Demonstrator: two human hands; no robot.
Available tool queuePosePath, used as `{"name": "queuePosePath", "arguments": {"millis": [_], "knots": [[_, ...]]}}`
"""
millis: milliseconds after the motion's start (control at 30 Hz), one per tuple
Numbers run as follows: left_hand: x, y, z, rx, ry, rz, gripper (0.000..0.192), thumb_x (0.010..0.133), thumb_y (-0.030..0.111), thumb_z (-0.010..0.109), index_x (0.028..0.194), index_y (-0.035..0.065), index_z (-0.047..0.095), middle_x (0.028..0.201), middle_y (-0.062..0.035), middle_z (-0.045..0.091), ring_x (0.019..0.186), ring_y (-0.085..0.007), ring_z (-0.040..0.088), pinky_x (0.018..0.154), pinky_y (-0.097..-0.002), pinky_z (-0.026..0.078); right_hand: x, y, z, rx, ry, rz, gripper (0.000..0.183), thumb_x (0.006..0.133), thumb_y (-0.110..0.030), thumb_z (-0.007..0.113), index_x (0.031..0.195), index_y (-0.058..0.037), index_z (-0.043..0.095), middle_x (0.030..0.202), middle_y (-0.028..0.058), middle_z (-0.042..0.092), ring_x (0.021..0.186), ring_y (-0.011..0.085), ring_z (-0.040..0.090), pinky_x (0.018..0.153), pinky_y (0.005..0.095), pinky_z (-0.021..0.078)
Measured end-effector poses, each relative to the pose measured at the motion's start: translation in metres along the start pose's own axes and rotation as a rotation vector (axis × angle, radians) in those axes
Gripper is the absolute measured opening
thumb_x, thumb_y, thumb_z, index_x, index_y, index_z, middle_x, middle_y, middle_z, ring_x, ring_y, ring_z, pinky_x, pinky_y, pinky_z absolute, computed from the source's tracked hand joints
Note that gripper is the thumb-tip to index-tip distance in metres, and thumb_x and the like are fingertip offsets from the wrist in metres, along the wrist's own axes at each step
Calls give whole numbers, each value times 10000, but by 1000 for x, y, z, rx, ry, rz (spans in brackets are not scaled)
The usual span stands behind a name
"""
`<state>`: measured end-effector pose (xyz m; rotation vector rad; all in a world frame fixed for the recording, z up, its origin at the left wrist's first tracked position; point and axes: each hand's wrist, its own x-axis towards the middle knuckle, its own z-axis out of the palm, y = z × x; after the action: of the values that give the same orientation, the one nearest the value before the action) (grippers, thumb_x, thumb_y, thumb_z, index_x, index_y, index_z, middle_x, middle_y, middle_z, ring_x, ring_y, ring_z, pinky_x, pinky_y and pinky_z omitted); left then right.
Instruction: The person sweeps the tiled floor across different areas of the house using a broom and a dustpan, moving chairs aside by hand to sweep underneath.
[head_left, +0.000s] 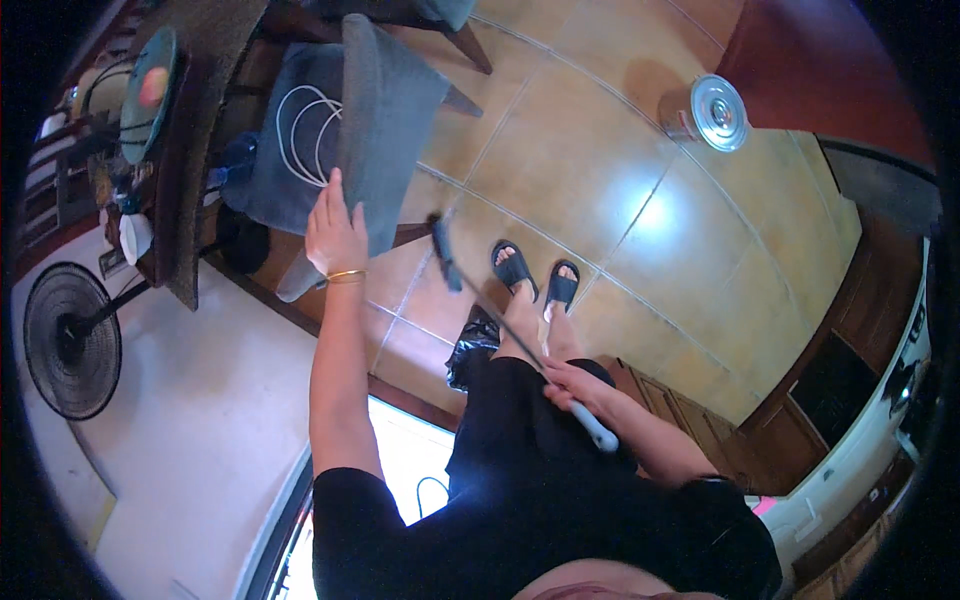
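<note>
My left hand (336, 236) lies against the near end of a grey upholstered chair's backrest (382, 112), with straight fingers and the thumb apart. Just beyond the fingertips, a coiled white cable (292, 142) is on the chair seat. My right hand (576, 384) is closed around the rod of a long-handled tool (499, 315) in front of my lap. The tool has a pale grip and a thin dark rod. Its dark, narrow head, blurred and perhaps a brush, is over the tiled floor between the chair and my feet; contact with the floor cannot be told.
A black plastic bag (474, 346) is beside my legs. On the left are a table (184, 180) with a green plate (154, 82), and a black fan (73, 341). A lidded metal bin (716, 112) stands farther out. Wooden cabinets (795, 420) line the right.
</note>
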<state>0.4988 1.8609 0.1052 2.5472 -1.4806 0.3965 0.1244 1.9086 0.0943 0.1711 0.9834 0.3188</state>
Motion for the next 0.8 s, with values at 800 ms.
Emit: {"name": "queuePosePath", "arguments": {"millis": [800], "knots": [[-2, 11, -4, -13, -36, -71, 579, 583, 148, 604, 1119, 165, 385, 949, -62, 496, 825, -234, 480, 694, -334, 385, 43, -105, 10, -23, -154, -250, 315, 773, -172, 441, 1079, -119, 388, 554, 19, 430, 368, 57, 347, 316, 166, 302]]}}
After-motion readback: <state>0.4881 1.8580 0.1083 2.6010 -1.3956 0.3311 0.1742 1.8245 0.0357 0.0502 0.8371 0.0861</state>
